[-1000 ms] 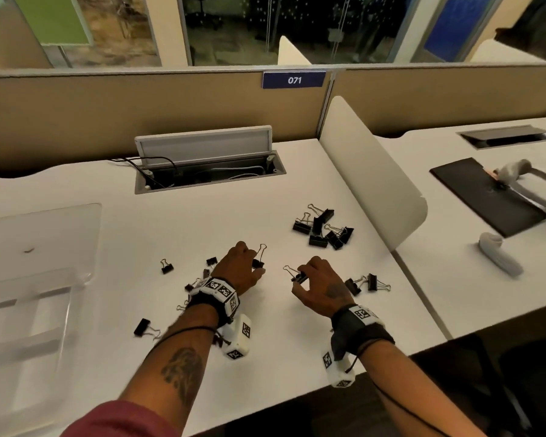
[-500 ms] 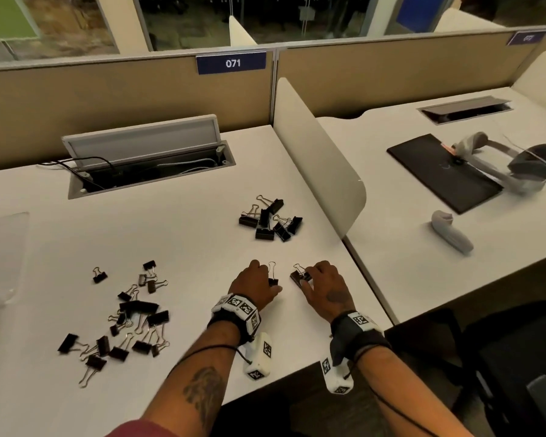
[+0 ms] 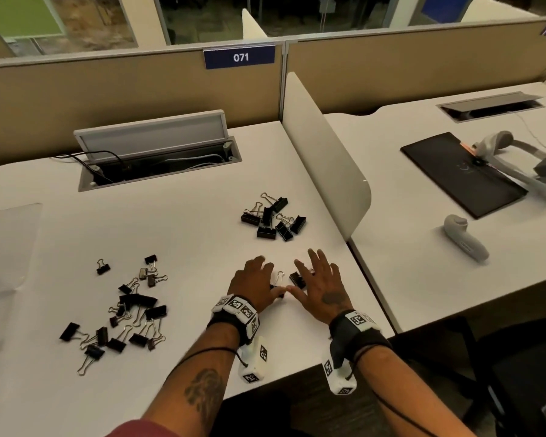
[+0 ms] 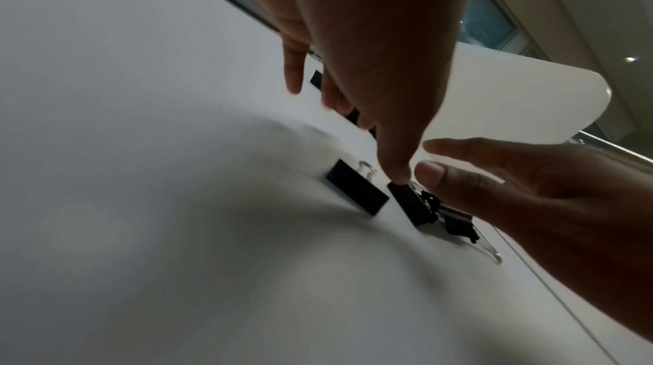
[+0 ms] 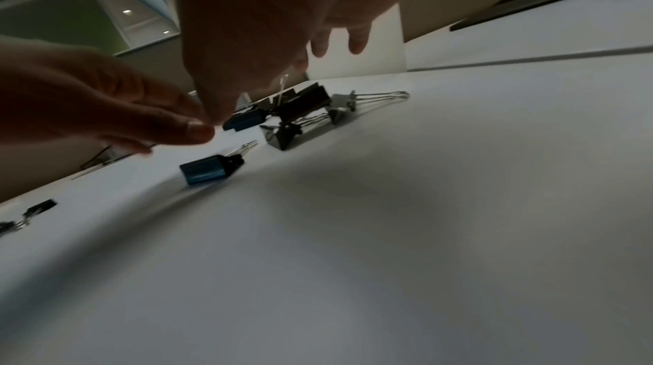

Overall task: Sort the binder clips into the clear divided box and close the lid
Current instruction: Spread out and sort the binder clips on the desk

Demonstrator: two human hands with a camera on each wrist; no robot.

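Both hands hover flat over the white desk (image 3: 183,247) near its front right. My left hand (image 3: 257,279) and right hand (image 3: 317,277) have straight, spread fingers and hold nothing. Between them lie two black binder clips, one (image 3: 278,287) by the left thumb and one (image 3: 297,279) under the right fingers. In the left wrist view the left thumb tip (image 4: 397,173) touches a clip (image 4: 411,205), with another clip (image 4: 357,192) beside it. In the right wrist view a few clips (image 5: 208,170) lie below the right hand. The clear box (image 3: 10,241) shows only partly at the left edge.
A pile of larger clips (image 3: 273,219) lies behind the hands, and a scattered pile (image 3: 133,307) lies to the left. An open cable hatch (image 3: 158,159) sits at the back. A white divider (image 3: 325,159) bounds the desk on the right. The front edge is close to the wrists.
Both hands pinched a clip each a second ago. Now the fingers are spread and the clips lie on the desk. The view has swung right, pushing the clear box to the left edge.
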